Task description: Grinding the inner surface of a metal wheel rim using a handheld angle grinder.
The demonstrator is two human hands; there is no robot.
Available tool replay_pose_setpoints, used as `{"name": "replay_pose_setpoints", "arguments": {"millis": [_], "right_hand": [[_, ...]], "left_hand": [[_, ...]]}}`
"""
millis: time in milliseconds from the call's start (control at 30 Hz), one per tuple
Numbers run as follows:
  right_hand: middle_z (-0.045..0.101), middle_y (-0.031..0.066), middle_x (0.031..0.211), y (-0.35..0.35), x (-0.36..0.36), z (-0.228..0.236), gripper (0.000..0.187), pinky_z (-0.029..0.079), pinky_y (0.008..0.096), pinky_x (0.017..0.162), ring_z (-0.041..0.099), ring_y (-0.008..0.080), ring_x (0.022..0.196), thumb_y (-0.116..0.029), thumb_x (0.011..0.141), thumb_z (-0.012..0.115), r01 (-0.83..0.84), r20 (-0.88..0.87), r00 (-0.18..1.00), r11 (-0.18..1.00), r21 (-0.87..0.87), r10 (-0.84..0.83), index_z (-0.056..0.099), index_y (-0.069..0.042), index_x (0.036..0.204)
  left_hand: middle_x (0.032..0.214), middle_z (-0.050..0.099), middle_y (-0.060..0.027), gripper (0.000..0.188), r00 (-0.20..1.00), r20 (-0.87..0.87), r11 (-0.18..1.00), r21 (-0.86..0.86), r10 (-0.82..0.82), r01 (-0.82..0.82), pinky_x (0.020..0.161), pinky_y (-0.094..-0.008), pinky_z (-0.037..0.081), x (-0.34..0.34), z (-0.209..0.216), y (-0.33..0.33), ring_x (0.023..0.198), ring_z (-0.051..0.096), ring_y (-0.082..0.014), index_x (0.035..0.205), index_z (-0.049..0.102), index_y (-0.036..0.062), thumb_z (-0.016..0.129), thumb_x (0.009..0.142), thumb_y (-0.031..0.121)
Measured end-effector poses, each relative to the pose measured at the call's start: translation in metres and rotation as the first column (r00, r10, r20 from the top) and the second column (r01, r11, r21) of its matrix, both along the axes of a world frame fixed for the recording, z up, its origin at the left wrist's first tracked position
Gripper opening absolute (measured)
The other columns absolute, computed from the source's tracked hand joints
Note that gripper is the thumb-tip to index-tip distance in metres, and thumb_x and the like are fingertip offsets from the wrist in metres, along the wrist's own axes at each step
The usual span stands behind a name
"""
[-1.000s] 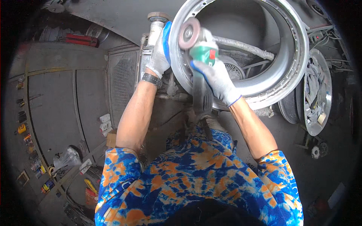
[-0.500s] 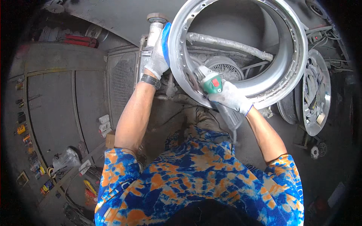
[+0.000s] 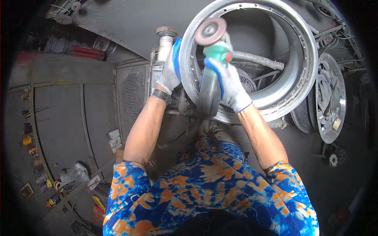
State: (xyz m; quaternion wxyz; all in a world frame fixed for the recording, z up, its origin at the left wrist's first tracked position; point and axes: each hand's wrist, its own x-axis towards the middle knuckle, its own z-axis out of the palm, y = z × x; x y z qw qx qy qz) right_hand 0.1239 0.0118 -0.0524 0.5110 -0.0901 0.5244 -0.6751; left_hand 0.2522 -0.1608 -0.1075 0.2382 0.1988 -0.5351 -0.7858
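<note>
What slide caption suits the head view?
Gloved right hand grips a green angle grinder; left hand touches a wheel rim.

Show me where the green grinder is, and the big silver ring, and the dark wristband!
Green grinder point(image 3: 216, 51): head view, on its green housing.
Big silver ring point(image 3: 311, 59): head view, on the right side of its rim.
Dark wristband point(image 3: 161, 95): head view, midway along its band.

- Widest room: inside the rim point(image 3: 277, 90), above the bar point(image 3: 258, 59) and right of the grinder point(image 3: 210, 86).
- The bar runs slantwise behind the opening, limiting reach through it.
- Grinder and right hand point(image 3: 232, 82) block the view and the way to the rim's lower left.
- The left hand point(image 3: 172, 70) fills the gap between post point(image 3: 165, 43) and rim.
- At right, the dish point(image 3: 330, 135) stands close, leaving a narrow passage.
</note>
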Motion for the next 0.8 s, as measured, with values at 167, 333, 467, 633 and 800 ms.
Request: {"name": "replay_pose_setpoints", "arguments": {"millis": [167,333,467,633,800], "right_hand": [[0.072,0.009,0.104,0.035,0.015,-0.01,0.034,0.051,0.0323,0.089,0.066,0.017,0.096,-0.027,0.095,0.069,-0.262,-0.471,0.817,0.942,0.21,0.333,0.07,-0.001,0.116],[0.071,0.0066,0.104,0.021,0.003,-0.001,0.034,0.053,0.0323,0.085,0.069,0.0166,0.093,-0.026,0.095,0.071,-0.218,-0.443,0.855,0.962,0.163,0.269,0.07,0.001,0.114],[0.07,0.0089,0.098,-0.004,0.001,0.002,0.032,0.053,0.0298,0.069,0.065,0.011,0.073,-0.028,0.094,0.072,-0.011,-0.187,0.982,1.0,0.013,0.013,0.069,0.001,0.107],[0.071,0.0098,0.096,0.019,0.009,-0.011,0.042,0.052,0.0374,0.094,0.069,0.0237,0.099,-0.026,0.092,0.073,-0.196,-0.564,0.78,0.962,0.19,0.27,0.063,-0.003,0.125],[0.071,0.0218,0.112,0.067,-0.001,-0.037,0.042,0.052,0.04,0.097,0.068,0.0381,0.106,-0.026,0.087,0.073,-0.354,-0.888,0.23,0.884,0.304,0.398,0.064,-0.009,0.125]], "left_hand": [[0.132,0.062,-0.0056,0.039,0.998,-0.055,0.936,-0.35,0.023,-0.041,0.1,-0.0324,0.052,-0.005,0.012,0.009,0.118,0.061,-0.014,0.142,0.052,0.0092,0.043,0.112,0.032],[0.128,0.063,-0.0038,0.037,0.997,0.02,0.795,-0.605,0.077,-0.049,0.099,-0.032,0.052,-0.005,0.017,0.01,0.116,0.061,-0.0137,0.139,0.053,0.0095,0.042,0.112,0.033],[0.125,0.063,-0.0026,0.036,0.995,-0.096,0.986,0.165,-0.015,0.031,0.098,-0.0311,0.052,-0.001,0.001,-0.002,0.113,0.061,-0.0122,0.138,0.054,0.0102,0.043,0.112,0.032],[0.116,0.065,-0.0009,0.037,0.997,-0.024,0.952,-0.294,0.075,-0.079,0.095,-0.0291,0.052,-0.011,0.015,0.015,0.107,0.062,-0.0102,0.135,0.058,0.0104,0.042,0.112,0.036],[0.121,0.067,-0.0023,0.042,0.991,-0.133,0.978,-0.21,-0.007,-0.021,0.097,-0.0288,0.052,-0.006,0.016,0.009,0.11,0.063,-0.0106,0.139,0.057,0.0098,0.043,0.112,0.038]]}}
